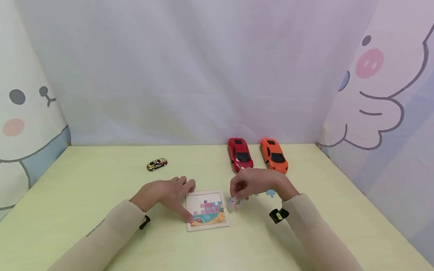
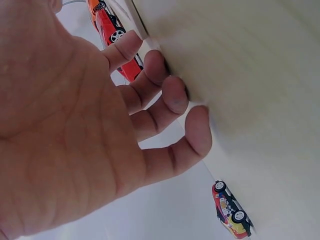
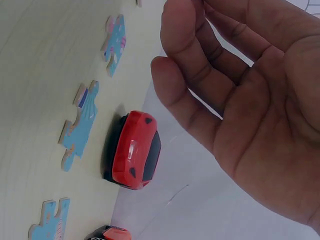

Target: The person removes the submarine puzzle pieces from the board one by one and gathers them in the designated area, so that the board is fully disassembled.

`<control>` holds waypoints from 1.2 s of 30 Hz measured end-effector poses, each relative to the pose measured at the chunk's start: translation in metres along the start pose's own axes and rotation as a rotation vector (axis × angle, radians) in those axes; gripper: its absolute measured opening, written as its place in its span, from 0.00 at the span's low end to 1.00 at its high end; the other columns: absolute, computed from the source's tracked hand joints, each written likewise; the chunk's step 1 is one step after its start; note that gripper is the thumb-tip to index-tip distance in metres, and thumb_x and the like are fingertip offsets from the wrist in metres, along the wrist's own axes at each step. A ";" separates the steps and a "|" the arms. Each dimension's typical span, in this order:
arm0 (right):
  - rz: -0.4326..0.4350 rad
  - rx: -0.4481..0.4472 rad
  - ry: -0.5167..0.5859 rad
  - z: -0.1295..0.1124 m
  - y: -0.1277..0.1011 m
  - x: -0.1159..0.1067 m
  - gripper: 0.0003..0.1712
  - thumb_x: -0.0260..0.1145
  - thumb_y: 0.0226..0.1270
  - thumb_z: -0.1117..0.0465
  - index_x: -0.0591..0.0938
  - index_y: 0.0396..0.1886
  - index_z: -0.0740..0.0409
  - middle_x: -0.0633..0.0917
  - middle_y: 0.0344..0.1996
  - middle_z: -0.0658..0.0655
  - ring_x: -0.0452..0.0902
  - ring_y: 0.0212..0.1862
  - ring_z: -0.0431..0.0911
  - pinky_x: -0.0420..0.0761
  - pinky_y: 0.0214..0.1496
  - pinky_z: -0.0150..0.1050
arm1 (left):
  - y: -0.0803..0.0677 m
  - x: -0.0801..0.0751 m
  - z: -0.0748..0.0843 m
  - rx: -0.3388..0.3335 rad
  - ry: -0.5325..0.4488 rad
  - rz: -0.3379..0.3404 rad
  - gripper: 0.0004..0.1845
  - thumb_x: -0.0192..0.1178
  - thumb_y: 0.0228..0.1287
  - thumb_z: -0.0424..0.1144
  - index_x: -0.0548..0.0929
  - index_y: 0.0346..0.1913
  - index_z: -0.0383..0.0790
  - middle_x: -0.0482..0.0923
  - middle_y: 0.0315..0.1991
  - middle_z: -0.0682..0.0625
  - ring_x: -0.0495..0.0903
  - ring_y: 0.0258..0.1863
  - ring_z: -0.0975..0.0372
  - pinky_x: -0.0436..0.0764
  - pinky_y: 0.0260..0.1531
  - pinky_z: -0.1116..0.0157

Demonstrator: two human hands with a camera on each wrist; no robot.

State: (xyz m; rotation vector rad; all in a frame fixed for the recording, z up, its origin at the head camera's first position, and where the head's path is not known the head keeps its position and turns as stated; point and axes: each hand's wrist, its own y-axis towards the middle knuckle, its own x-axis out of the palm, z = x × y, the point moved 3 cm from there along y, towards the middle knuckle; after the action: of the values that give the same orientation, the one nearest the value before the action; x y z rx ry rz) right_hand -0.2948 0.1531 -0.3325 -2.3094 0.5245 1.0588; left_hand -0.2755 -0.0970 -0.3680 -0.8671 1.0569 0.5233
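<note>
Left fingers (image 1: pixel 186 214) on puzzle tray (image 1: pixel 207 225), partly filled with pieces (image 1: pixel 208 210)

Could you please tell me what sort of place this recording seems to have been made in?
Probably a child's play corner or a staged tabletop booth: a pale green table closed in by cartoon-animal panels, with toy cars and a small jigsaw puzzle laid out.
</note>
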 end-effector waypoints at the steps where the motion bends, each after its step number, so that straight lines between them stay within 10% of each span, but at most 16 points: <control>1: -0.007 0.013 -0.004 0.002 0.000 0.000 0.03 0.68 0.69 0.63 0.84 0.37 0.50 0.82 0.26 0.48 0.81 0.33 0.56 0.78 0.35 0.36 | 0.000 -0.001 0.000 0.001 0.000 0.001 0.40 0.71 0.49 0.68 0.63 0.50 0.46 0.64 0.40 0.49 0.65 0.41 0.56 0.69 0.40 0.56; 16: -0.093 0.128 0.079 0.022 0.001 0.005 0.03 0.71 0.66 0.62 0.86 0.35 0.49 0.84 0.28 0.49 0.77 0.29 0.42 0.80 0.40 0.48 | 0.003 0.000 -0.007 0.002 -0.025 -0.009 0.40 0.71 0.48 0.68 0.64 0.52 0.46 0.64 0.42 0.49 0.66 0.44 0.56 0.70 0.42 0.55; 36: -0.055 0.159 0.020 0.019 0.009 0.007 0.03 0.70 0.67 0.62 0.83 0.37 0.50 0.79 0.27 0.47 0.74 0.33 0.40 0.73 0.35 0.35 | 0.004 0.000 -0.007 0.019 -0.019 -0.005 0.40 0.71 0.49 0.68 0.64 0.52 0.45 0.64 0.42 0.49 0.66 0.43 0.56 0.70 0.43 0.55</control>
State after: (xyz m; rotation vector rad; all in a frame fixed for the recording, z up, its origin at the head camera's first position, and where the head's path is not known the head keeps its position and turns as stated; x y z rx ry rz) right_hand -0.3063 0.1570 -0.3511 -2.1843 0.5300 0.9341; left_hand -0.2820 -0.1010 -0.3710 -0.8461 1.0402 0.5155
